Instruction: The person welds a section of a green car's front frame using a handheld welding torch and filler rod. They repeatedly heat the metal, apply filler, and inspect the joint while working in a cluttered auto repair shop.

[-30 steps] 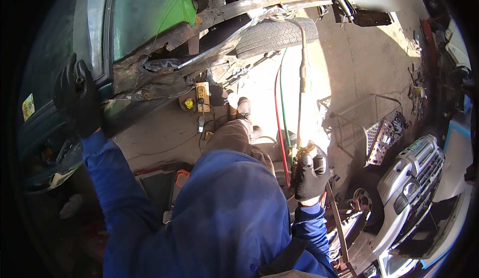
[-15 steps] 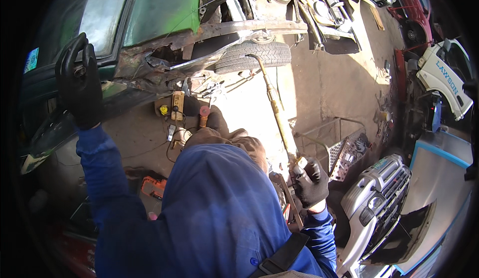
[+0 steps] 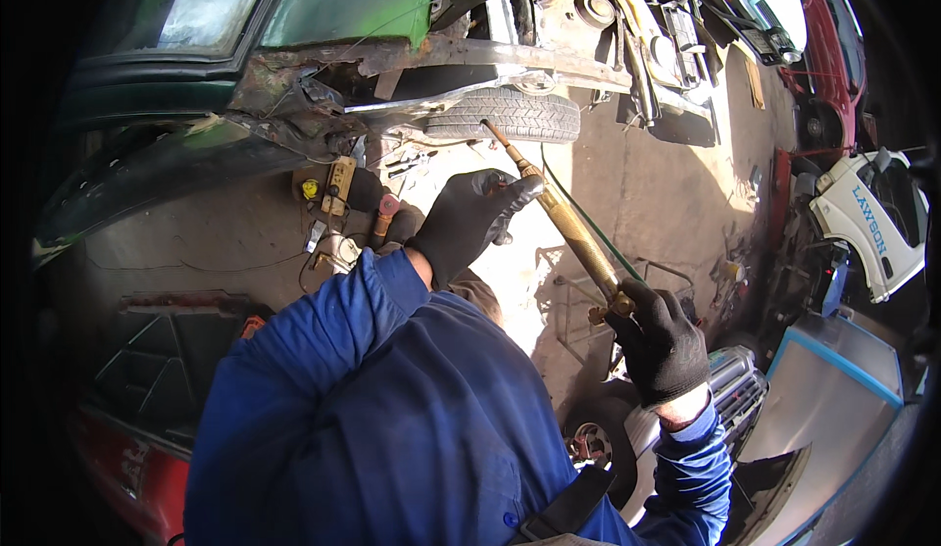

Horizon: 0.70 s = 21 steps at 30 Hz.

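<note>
A brass gas torch (image 3: pixel 569 223) with a knurled handle slants up and left, its copper-coloured tip in front of the tyre (image 3: pixel 510 115) in the view. My black-gloved right hand (image 3: pixel 662 345) is closed around the torch's rear end, by its valve knobs. A thin green hose (image 3: pixel 596 229) runs close alongside. Just left of the torch's front part is my gloved left hand (image 3: pixel 470 221), its fingers curled together and the thumb stretched towards the brass. Whatever those fingers hold, if anything, is hidden; I cannot tell whether the thumb touches the torch.
A rusty, cut-open car body (image 3: pixel 294 90) with a green panel (image 3: pixel 358 2) stands ahead. Tools, a wooden-looking block (image 3: pixel 338 183) and an angle grinder (image 3: pixel 385 218) lie on the floor. At right are a metal frame (image 3: pixel 676 276), a grille (image 3: pixel 740 384) and a white car door (image 3: pixel 872 218).
My left hand has come down from the car's side to beside the torch, its fingers now curled. My right hand has moved rightwards with the torch, and my body has turned slightly.
</note>
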{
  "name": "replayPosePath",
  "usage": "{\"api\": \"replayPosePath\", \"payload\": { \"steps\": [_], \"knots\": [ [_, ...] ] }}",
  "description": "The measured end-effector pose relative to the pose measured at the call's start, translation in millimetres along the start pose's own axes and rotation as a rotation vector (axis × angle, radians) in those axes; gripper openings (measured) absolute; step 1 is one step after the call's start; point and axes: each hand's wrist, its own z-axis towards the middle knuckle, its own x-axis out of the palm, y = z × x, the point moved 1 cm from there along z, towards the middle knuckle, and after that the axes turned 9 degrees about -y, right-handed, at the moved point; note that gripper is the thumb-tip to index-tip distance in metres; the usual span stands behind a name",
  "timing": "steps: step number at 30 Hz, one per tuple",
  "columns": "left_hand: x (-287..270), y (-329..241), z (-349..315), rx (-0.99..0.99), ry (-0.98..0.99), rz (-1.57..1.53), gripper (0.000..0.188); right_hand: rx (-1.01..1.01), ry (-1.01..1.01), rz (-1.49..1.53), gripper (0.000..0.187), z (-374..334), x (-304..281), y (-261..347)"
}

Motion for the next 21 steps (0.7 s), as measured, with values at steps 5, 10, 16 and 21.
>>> {"api": "replayPosePath", "payload": {
  "steps": [5, 10, 16, 21],
  "knots": [
    [14, -5, 6, -0.016, -0.023, 0.072, 0.040, -0.299, 0.111, -0.292, 0.051, 19, -34, 4],
    [29, -5, 15, -0.185, 0.016, -0.218, 0.041, -0.494, 0.168, -0.463, 0.067, 36, -54, 3],
    [42, -9, 31, -0.199, 0.078, -0.378, 0.035, -0.574, 0.100, -0.534, 0.067, 51, -67, 12],
    [45, -7, 41, -0.153, 0.134, -0.531, 0.034, -0.600, 0.109, -0.566, 0.057, 59, -69, 17]
  ]
}}
